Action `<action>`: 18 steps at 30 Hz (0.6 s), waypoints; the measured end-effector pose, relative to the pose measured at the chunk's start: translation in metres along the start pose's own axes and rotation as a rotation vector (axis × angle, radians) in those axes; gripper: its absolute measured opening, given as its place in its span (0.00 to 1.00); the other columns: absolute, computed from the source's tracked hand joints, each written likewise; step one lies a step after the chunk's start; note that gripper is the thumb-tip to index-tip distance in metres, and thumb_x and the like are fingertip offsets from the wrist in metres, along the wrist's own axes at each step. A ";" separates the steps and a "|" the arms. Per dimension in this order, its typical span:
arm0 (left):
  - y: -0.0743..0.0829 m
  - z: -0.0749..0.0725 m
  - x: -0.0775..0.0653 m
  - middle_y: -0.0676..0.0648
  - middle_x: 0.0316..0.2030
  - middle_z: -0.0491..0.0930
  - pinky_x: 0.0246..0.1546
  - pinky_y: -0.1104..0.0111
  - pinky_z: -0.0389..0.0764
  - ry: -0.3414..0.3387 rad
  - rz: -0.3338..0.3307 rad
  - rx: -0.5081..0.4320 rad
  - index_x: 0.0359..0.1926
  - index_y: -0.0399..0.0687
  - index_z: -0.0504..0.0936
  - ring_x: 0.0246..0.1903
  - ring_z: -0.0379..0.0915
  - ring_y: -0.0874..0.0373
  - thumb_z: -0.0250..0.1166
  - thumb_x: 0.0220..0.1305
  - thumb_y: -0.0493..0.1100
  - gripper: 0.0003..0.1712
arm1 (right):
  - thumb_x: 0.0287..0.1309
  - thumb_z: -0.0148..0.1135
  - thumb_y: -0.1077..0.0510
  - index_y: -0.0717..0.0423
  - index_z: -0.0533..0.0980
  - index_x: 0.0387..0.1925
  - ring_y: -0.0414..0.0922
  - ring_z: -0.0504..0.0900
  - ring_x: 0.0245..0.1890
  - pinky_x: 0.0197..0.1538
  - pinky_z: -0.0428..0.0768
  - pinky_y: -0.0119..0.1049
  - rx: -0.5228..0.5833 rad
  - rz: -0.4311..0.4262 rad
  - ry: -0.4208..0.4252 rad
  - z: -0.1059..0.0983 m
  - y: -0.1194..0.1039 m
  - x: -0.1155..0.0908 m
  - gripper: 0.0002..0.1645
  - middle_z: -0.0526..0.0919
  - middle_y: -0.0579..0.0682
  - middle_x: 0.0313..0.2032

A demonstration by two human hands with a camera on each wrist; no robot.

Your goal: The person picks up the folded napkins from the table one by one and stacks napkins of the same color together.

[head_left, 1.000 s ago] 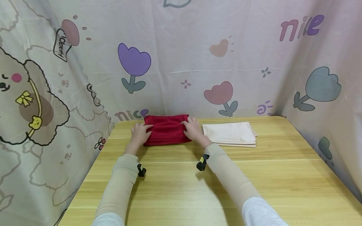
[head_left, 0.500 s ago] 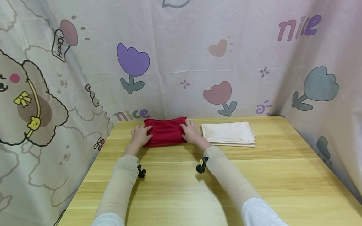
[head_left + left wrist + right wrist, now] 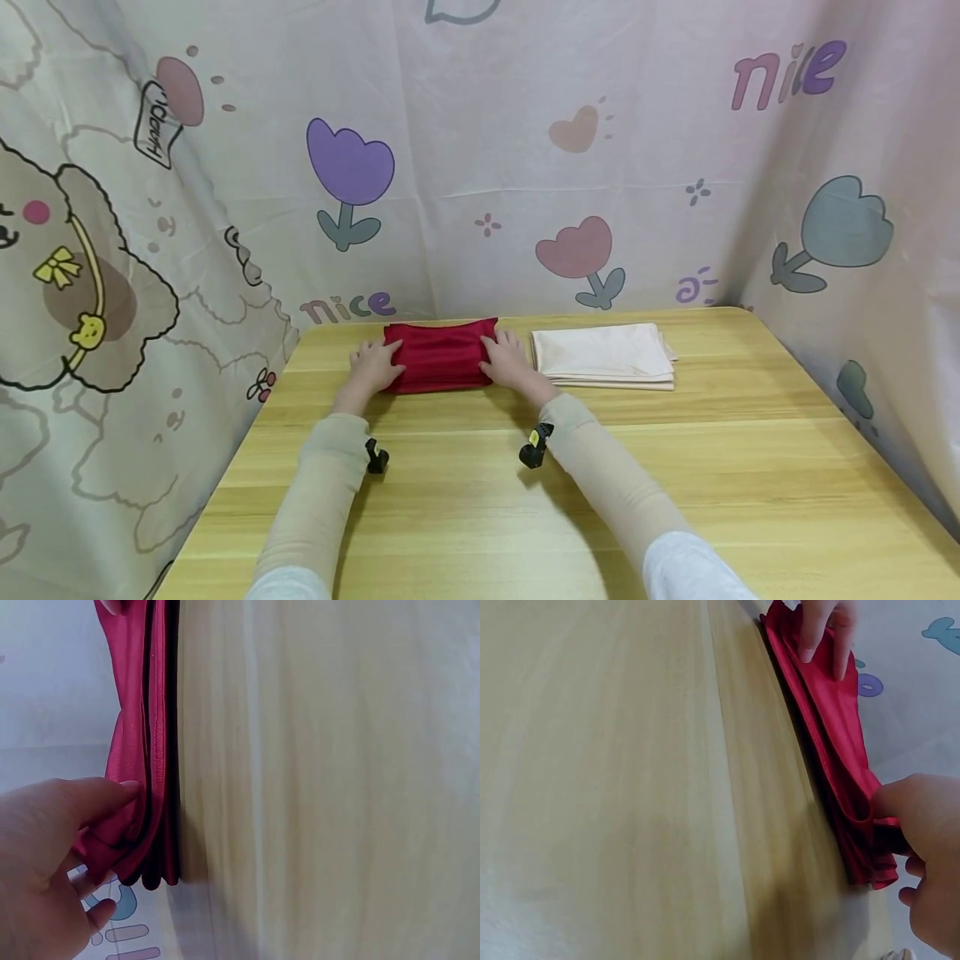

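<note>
A folded red cloth lies at the far edge of the wooden table, several layers thick. My left hand holds its left end, and my right hand its right end. In the left wrist view the left hand has its thumb on the upper layer and its other fingers round the side. In the right wrist view the thumb of the right hand presses into the cloth's end, where the upper layer bulges away from those below. The fingers under the cloth are partly hidden.
Just right of the right hand lies a folded white cloth, also several layers thick. A printed curtain hangs directly behind the table and along both sides.
The red cloth's far edge has come slightly towards me, and its upper layer has shifted. Both hands have moved with it only a little. The white cloth stays put.
</note>
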State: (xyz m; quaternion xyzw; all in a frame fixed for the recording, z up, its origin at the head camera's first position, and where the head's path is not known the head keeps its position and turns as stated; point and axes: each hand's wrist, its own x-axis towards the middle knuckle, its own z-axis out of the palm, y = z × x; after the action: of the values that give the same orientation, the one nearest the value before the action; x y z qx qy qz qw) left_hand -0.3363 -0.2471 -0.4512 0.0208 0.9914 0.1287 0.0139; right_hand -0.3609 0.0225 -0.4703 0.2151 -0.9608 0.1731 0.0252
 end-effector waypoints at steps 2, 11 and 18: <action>0.001 0.000 -0.001 0.29 0.70 0.57 0.57 0.42 0.56 -0.017 0.000 0.001 0.72 0.46 0.62 0.67 0.49 0.31 0.60 0.67 0.48 0.36 | 0.67 0.57 0.49 0.57 0.62 0.71 0.59 0.56 0.69 0.64 0.62 0.53 0.003 0.017 -0.016 0.002 0.001 0.000 0.36 0.60 0.63 0.69; 0.002 0.001 -0.002 0.27 0.70 0.57 0.58 0.40 0.57 -0.046 -0.012 -0.003 0.73 0.45 0.60 0.66 0.51 0.29 0.60 0.68 0.48 0.36 | 0.69 0.54 0.49 0.58 0.58 0.73 0.59 0.54 0.71 0.64 0.61 0.54 0.064 0.044 -0.040 0.007 0.001 -0.005 0.36 0.59 0.62 0.71; -0.001 0.004 -0.001 0.25 0.68 0.59 0.63 0.39 0.61 -0.015 0.026 -0.006 0.72 0.40 0.62 0.66 0.54 0.28 0.61 0.67 0.46 0.36 | 0.71 0.49 0.46 0.55 0.56 0.74 0.57 0.53 0.72 0.64 0.60 0.53 0.074 0.073 -0.074 0.011 0.003 -0.006 0.36 0.57 0.59 0.73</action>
State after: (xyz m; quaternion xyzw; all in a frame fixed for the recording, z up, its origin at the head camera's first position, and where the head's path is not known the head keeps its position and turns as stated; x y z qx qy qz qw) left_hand -0.3354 -0.2468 -0.4547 0.0345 0.9905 0.1315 0.0199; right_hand -0.3563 0.0241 -0.4829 0.1870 -0.9612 0.2011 -0.0244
